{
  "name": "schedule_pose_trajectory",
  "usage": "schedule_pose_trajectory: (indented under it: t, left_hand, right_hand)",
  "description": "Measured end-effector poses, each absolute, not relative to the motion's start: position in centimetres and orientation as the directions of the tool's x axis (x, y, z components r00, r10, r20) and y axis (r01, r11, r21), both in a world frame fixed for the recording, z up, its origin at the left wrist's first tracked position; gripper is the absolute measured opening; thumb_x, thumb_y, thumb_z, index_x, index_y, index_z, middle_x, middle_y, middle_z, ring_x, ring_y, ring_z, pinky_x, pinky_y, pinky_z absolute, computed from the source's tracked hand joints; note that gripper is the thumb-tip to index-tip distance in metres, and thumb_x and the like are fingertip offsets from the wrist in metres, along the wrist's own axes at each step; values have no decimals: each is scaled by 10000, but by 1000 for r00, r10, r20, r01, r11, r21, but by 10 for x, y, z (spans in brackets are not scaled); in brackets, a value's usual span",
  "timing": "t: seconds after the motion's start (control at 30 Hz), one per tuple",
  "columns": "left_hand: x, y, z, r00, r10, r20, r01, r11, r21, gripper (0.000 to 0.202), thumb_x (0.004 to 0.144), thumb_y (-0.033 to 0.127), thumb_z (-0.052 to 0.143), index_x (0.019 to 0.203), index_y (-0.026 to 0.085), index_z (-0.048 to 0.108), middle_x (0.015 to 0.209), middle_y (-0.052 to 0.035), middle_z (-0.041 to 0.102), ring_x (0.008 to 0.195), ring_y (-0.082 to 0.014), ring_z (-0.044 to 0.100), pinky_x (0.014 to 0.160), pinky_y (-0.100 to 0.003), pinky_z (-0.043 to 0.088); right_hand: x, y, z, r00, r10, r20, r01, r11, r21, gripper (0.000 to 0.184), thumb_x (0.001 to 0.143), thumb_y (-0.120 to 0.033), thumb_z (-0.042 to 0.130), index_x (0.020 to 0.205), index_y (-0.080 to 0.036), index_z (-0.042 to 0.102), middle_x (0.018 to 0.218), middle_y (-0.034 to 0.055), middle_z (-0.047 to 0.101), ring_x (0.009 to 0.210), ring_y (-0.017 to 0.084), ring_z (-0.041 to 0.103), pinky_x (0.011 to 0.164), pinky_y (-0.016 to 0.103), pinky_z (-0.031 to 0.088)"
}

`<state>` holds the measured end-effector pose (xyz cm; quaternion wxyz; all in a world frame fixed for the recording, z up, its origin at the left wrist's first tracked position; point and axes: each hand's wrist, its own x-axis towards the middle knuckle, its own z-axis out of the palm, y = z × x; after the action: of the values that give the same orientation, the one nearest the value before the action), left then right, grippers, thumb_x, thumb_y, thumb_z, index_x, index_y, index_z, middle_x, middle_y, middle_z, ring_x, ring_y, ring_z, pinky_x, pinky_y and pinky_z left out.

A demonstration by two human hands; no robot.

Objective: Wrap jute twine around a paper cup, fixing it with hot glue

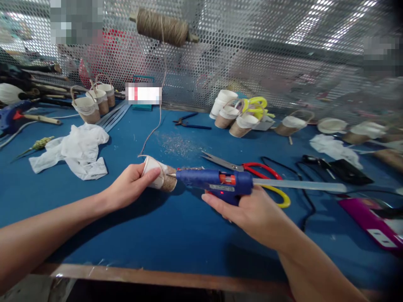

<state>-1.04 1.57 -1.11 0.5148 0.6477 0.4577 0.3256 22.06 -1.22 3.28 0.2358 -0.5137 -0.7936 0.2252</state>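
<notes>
My left hand [134, 183] is closed around a small white paper cup [153, 170] lying tilted, its lower part wrapped in brown twine or burlap. A strand of twine [160, 113] runs from the cup up to a spool [162, 27] hung on the mesh. In my right hand [248, 209] is a blue hot glue gun [201, 178], its red light lit and a long clear glue stick [302, 184] sticking out of the back. The metal nozzle points left and meets the wrapped side of the cup; whether glue is coming out I cannot see.
Scissors [261, 170] with red and yellow handles lie behind the glue gun, and pliers [192, 121] farther back. Crumpled white cloth [74, 151] is at left. Handled cups [86, 110] stand at the back left, more cups [244, 125] at the back right. A magenta item [367, 222] lies right.
</notes>
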Motion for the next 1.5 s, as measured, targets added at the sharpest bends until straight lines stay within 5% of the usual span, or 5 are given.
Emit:
schedule_pose_trajectory:
  t: [0.2,0.37,0.8,1.17,1.5]
  left_hand:
    - [-9,16,-10,363,931,-45,277,-61,959,443,830,441,406,935,92,657,955,-79,686,879,-228,594,804,-300,445]
    - [-10,15,-10,365,930,-42,289,-70,955,432,836,433,400,944,109,664,925,-61,697,838,-209,608,767,-271,452]
    - [-11,16,-11,365,930,-41,284,-70,956,418,846,418,394,966,111,651,953,-67,692,864,-210,607,794,-286,450]
    - [-11,15,-11,367,930,-18,323,-109,940,393,839,401,393,834,114,661,858,-49,690,788,-187,597,735,-260,452]
    - [-10,13,-8,400,916,-23,372,-139,918,414,837,414,367,792,96,629,813,-63,655,775,-196,565,716,-266,439]
  right_hand:
    - [227,-13,24,-433,884,178,800,468,-377,284,808,-395,462,770,-194,660,658,54,664,600,208,614,568,331,502]
    - [236,-14,17,-701,606,376,665,746,39,320,830,-181,398,925,-258,693,590,64,639,557,232,603,544,360,481]
    - [227,-19,21,-608,665,434,721,691,-49,220,812,-218,491,780,-258,705,709,79,662,742,252,629,648,365,495]
    - [227,-17,29,-783,494,379,612,721,325,447,831,-95,302,783,-229,725,532,84,626,502,217,590,465,317,463]
    - [234,-12,21,-796,463,391,594,724,352,477,843,-94,262,872,-218,721,543,95,635,453,217,563,438,327,446]
